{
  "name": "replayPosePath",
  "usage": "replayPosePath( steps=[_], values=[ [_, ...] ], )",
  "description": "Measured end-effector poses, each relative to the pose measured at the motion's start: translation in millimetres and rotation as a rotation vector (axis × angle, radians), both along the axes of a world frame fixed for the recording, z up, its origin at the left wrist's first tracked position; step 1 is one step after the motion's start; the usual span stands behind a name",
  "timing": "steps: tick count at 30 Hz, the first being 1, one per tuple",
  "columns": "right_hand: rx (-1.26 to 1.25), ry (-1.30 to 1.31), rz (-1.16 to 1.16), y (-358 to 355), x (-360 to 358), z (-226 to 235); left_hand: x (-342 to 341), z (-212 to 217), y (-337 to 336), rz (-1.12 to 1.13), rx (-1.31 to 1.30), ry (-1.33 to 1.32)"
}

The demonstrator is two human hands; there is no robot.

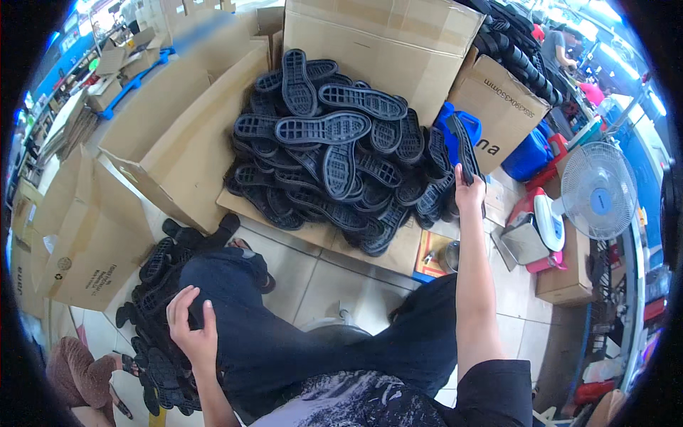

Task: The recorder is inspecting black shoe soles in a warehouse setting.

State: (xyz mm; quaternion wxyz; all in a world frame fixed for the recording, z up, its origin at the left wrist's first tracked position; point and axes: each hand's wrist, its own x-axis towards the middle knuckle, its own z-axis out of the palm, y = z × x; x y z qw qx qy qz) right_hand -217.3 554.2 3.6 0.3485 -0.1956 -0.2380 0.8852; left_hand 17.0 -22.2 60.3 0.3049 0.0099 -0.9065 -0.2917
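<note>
Soles (334, 149): matt black rubber, ridged tread. Boxes (181, 128): plain brown cardboard. My trousers (235, 313): dark denim. Floor (320, 277): glossy tile.

We read this as a shoe-making workshop or small factory floor. A big heap of black rubber shoe soles (334, 142) lies on flattened cardboard (398, 249) on the tiled floor (320, 277), with more black soles (153, 299) stacked at lower left. Large brown cardboard cartons (384, 43) stand all around, some open, some folded flat (85, 235). We see a white standing fan (597, 188) at right on a carton, a blue plastic jerrycan (530, 153) behind the heap, and another worker (562, 46) at a lit station far back right. Clutter of boxes and shelving runs along the far left.
</note>
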Motion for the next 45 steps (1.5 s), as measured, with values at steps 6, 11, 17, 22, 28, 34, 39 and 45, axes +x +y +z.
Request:
replayPosePath(
  steps=[6,11,17,22,28,34,39,45],
  values=[
    [0.309,-0.115,0.242,10.8,-60.2,-35.2,43.5,-73.5,-51.0,0.424,0.273,-0.257],
    [0.538,-0.269,0.776,38.2,-64.8,-50.3,158.9,-216.7,-120.5,0.376,0.248,-0.993],
    [0.383,-0.468,0.705,28.1,-24.7,-28.2,285.5,-369.3,-44.4,0.5,0.339,-1.512],
    [0.474,-0.554,0.613,-37.6,-7.2,-24.1,272.0,-362.2,-8.0,0.919,0.45,-1.419],
    [0.559,-0.573,0.589,-80.1,4.7,-23.3,286.4,-361.0,-24.4,0.657,0.013,-1.427],
    [0.761,-0.477,0.722,-141.8,12.3,0.0,296.3,-386.2,-31.2,0.784,0.149,-1.507],
    [0.835,-0.455,0.609,-179.6,14.2,27.6,296.9,-360.7,-52.2,0.716,-0.004,-1.386],
    [1.102,-0.291,0.699,-145.2,-17.8,8.4,235.5,-260.7,-110.7,0.229,0.451,-1.619]
  ],
)
